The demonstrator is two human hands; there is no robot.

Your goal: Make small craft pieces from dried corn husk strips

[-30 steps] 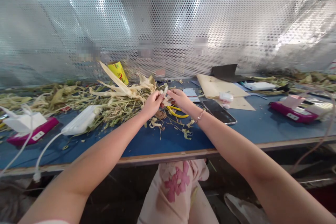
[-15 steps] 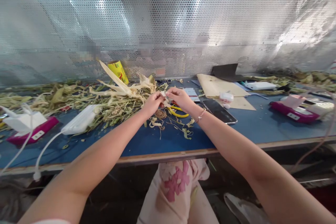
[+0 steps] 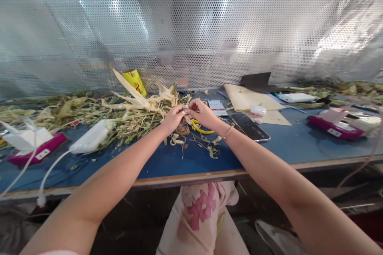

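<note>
Together, my left hand and right hand meet at the fingertips, pinched closed around a small pale scrap, mostly hidden by my fingers. It sits between them, above the blue table. Just below are a brown coil and a yellow loop, partly covered by my right hand. Dried stalks heap beside my left, with pale husks and a yellow tube behind. Near my right wrist lies a dark phone; farther out, tan paper.
</note>
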